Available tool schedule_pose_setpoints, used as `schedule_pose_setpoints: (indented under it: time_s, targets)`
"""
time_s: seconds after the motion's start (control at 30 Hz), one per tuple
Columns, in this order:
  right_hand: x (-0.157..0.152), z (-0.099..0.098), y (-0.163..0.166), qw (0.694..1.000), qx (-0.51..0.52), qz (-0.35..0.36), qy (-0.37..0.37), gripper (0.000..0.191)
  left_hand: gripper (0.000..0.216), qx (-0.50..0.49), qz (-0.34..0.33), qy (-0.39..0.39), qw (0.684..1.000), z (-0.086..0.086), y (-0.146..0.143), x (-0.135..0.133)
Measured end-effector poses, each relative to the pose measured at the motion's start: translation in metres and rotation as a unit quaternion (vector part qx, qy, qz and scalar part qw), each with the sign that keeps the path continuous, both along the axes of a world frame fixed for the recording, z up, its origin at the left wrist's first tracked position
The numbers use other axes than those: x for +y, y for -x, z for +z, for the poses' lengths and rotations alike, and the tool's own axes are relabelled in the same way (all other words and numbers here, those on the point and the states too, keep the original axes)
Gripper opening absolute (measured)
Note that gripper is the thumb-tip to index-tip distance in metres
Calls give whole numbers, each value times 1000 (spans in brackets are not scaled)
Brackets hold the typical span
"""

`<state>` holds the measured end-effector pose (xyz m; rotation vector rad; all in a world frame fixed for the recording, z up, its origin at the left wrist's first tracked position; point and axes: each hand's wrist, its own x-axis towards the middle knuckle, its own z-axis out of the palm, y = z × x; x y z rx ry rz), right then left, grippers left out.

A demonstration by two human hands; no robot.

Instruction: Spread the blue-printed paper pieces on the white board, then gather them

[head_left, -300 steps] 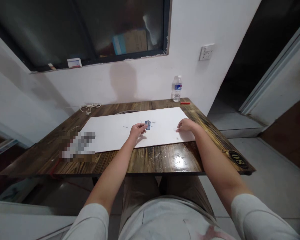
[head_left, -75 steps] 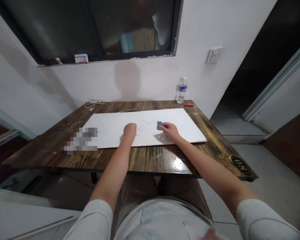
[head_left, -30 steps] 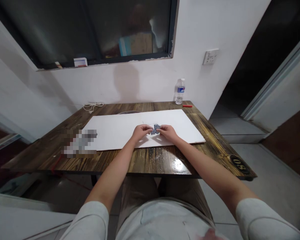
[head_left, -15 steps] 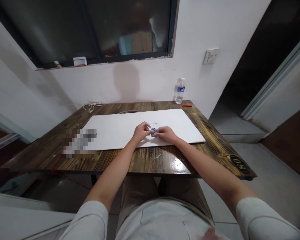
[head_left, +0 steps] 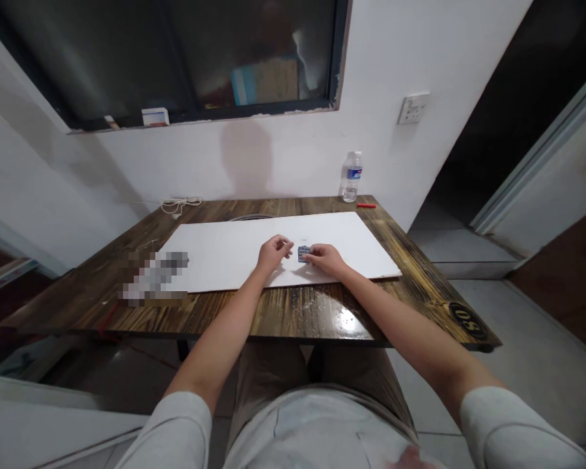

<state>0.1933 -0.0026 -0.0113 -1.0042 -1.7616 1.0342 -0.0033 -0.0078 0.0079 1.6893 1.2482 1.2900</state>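
A small blue and grey object (head_left: 303, 253) sits over the white board (head_left: 224, 251) on the wooden table (head_left: 293, 312). My right hand (head_left: 326, 258) pinches it from the right, fingers closed on it. My left hand (head_left: 272, 251) is just left of it, its fingers curled and pinched together; what they hold, if anything, is too small to make out. A thin dark sliver lies on the board a little behind the object.
A water bottle (head_left: 350, 176) and a red pen (head_left: 366, 206) are at the table's far right corner. A white cord (head_left: 180, 205) lies at the far left. A blurred patch (head_left: 153, 279) covers the board's left end. An open doorway is to the right.
Over ten seconds the blue object passed from my left hand to my right, then both hands met at it. In the last half second my left hand drew slightly away.
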Motion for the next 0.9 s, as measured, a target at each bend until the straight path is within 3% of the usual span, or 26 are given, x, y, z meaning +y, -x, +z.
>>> schedule_pose_setpoints:
  time_s: [0.13, 0.27, 0.37, 0.47, 0.7, 0.9]
  targets:
    - [0, 2, -1, 999, 18, -34, 19, 42, 22, 31, 140, 29, 989, 1, 16, 5]
    - [0, 3, -1, 999, 23, -39, 20, 44, 14, 250, 223, 2, 942, 4, 34, 4]
    - [2, 0, -2, 999, 23, -37, 11, 44, 15, 431, 211, 22, 877, 7, 42, 1]
    - [6, -5, -2, 999, 11, -38, 0, 44, 16, 509, 180, 46, 841, 9, 42, 1]
    - [9, -9, -2, 999, -3, -40, -2, 40, 22, 555, 137, 22, 820, 13, 36, 0]
    - [6, -5, -2, 999, -4, -37, 1, 39, 26, 531, 147, 27, 834, 10, 32, 0]
